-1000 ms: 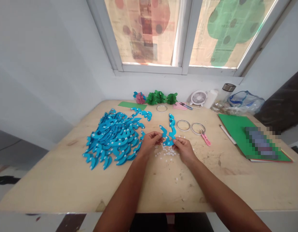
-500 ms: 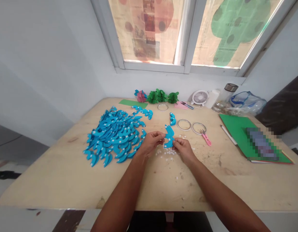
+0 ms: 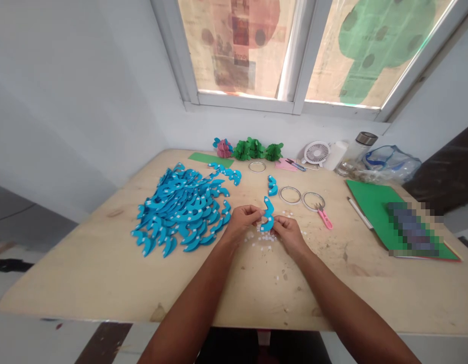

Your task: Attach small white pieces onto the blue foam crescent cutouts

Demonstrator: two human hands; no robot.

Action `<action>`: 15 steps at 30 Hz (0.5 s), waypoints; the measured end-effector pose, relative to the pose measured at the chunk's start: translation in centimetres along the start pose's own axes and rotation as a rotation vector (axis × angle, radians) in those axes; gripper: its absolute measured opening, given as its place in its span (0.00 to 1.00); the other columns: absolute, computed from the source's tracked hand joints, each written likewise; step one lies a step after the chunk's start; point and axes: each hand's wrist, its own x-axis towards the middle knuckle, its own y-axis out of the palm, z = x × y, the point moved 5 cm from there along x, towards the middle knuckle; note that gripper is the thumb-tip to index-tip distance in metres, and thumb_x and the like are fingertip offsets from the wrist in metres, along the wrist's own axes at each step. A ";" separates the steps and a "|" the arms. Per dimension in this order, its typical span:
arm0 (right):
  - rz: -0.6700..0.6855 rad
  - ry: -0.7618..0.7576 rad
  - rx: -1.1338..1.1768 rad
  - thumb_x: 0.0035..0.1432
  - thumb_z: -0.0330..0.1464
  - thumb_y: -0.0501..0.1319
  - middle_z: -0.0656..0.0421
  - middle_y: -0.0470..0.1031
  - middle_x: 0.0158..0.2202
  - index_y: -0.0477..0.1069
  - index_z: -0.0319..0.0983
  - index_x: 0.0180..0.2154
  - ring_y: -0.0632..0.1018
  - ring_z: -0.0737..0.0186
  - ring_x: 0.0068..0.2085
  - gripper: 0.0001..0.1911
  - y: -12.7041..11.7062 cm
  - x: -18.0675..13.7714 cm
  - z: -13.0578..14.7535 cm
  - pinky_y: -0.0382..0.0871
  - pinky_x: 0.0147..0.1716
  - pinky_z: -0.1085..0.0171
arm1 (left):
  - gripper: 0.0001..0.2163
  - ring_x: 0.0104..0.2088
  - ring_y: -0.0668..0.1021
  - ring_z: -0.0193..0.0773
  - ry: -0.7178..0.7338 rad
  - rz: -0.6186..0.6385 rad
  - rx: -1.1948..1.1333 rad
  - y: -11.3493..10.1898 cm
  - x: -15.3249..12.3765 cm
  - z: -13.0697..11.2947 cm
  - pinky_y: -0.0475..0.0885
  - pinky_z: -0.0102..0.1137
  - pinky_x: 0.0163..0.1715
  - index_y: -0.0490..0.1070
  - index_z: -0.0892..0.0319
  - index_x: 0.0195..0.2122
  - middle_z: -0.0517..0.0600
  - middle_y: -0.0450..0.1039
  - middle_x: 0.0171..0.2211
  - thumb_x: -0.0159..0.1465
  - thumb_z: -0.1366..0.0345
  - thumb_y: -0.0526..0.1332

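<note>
A curved blue paper cutout (image 3: 269, 223) with small white squares on it is held just above the table between my two hands. My left hand (image 3: 244, 220) pinches its left side, while the fingertips of my right hand (image 3: 289, 232) close on its lower right edge. Beneath it lie scattered small white paper squares (image 3: 267, 238). A large heap of similar blue cutouts (image 3: 184, 207) spreads out to the left of my left hand. Another blue piece (image 3: 272, 185) rests a little beyond the held one.
Silver tape rolls (image 3: 290, 195) and pink-handled snips (image 3: 325, 217) lie right of my hands. At the back stand green paper flowers (image 3: 255, 148), a white fan (image 3: 316, 152) and a bottle (image 3: 361, 146). A pen (image 3: 360, 213) and green sheets (image 3: 370, 217) lie farther right.
The blue cutout has gone from a wider, opened-looking shape to a narrower curved one between my fingers. Both hands stay in nearly the same place; the view has shifted slightly.
</note>
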 end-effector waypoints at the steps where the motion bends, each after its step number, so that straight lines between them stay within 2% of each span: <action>1: 0.001 -0.002 -0.002 0.46 0.36 0.61 0.63 0.67 0.15 0.68 0.37 0.17 0.62 0.70 0.18 0.11 0.0 0.0 0.0 0.51 0.19 0.69 | 0.07 0.17 0.65 0.29 0.002 -0.012 0.001 0.0 0.0 0.1 0.58 0.24 0.18 0.72 0.61 0.17 0.45 0.67 0.13 0.44 0.65 0.67; 15: 0.016 -0.014 -0.017 0.48 0.36 0.61 0.63 0.67 0.15 0.70 0.37 0.19 0.63 0.70 0.19 0.12 0.1 -0.3 0.6 0.52 0.20 0.69 | 0.06 0.17 0.67 0.29 0.007 -0.066 -0.014 0.2 0.0 0.4 0.61 0.25 0.19 0.71 0.61 0.18 0.46 0.70 0.15 0.44 0.65 0.67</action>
